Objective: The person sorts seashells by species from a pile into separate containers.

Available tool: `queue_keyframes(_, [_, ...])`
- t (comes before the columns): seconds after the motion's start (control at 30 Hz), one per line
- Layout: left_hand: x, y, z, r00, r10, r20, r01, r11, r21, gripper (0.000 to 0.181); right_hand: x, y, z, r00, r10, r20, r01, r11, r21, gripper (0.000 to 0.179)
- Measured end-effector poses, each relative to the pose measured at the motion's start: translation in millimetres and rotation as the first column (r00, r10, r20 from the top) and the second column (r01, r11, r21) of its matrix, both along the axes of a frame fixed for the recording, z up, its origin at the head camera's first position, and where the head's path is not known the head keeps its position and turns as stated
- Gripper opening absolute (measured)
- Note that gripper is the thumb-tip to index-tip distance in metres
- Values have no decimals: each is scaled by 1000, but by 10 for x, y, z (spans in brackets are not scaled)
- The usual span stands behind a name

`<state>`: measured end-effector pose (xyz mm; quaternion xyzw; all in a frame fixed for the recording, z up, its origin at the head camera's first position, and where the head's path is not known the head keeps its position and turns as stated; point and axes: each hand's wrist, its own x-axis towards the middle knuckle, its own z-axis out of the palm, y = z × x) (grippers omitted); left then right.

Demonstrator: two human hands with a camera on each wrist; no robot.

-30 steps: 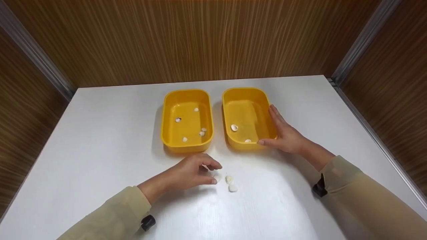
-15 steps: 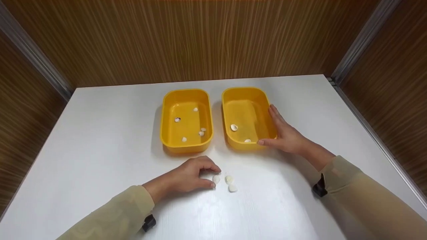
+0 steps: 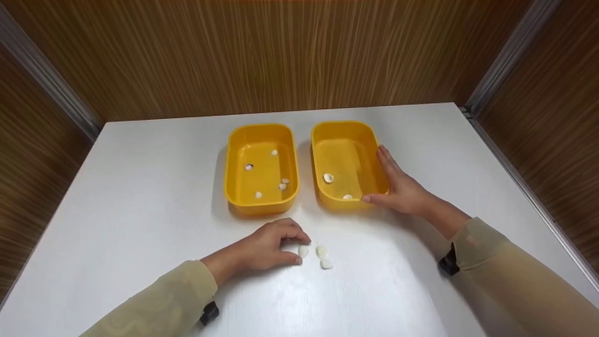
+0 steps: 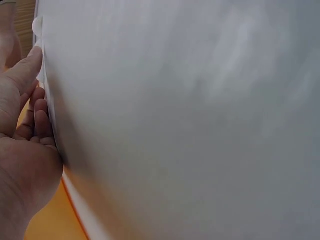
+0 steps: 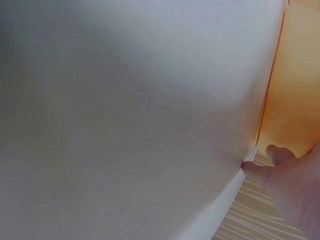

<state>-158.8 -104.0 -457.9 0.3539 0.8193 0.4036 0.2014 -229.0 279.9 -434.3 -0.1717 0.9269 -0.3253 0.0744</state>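
Observation:
On the white table, my left hand point(image 3: 269, 245) lies with thumb and index finger spread on either side of a small white seashell point(image 3: 303, 252); contact is too fine to tell. Two more white shells, an upper one point(image 3: 321, 252) and a lower one point(image 3: 326, 264), lie just to its right. My right hand point(image 3: 405, 192) rests against the near right corner of the right yellow tray point(image 3: 313, 159), thumb at the front rim and straight fingers along the side. Inside that tray are a shell point(image 3: 328, 178) and another point(image 3: 347, 197) by the front wall.
Left of that tray, with a narrow gap, stands a second yellow tray point(image 3: 227, 173) holding several small shells. Wood-grain panels point(image 3: 281, 56) enclose the white table point(image 3: 154, 187) at the back and both sides.
My left hand has come down slightly, and its thumb and index finger now stand around the nearest shell, which shows more fully. The right hand has stayed at the tray.

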Motion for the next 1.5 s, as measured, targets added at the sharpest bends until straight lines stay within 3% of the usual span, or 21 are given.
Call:
queue_keyframes(0.13, [-2,2,2,999,-13,-32,12,1000,-3,33,-7,3,-10,1000,6,-12,-6,1000,5,126])
queue_keyframes(0.87, [18,13,-9,1000,23,6,-23,999,-26,28,-12,-3,-10,999,-24,29,24,1000,11,128])
queue_keyframes(1.13, [26,13,-9,1000,8,-23,-7,1000,4,22,-8,7,-13,999,10,-31,-9,1000,24,127])
queue_keyframes(1.5, [30,21,-3,1000,24,-9,-24,1000,-17,17,1,3,-2,1000,7,-27,-6,1000,21,125])
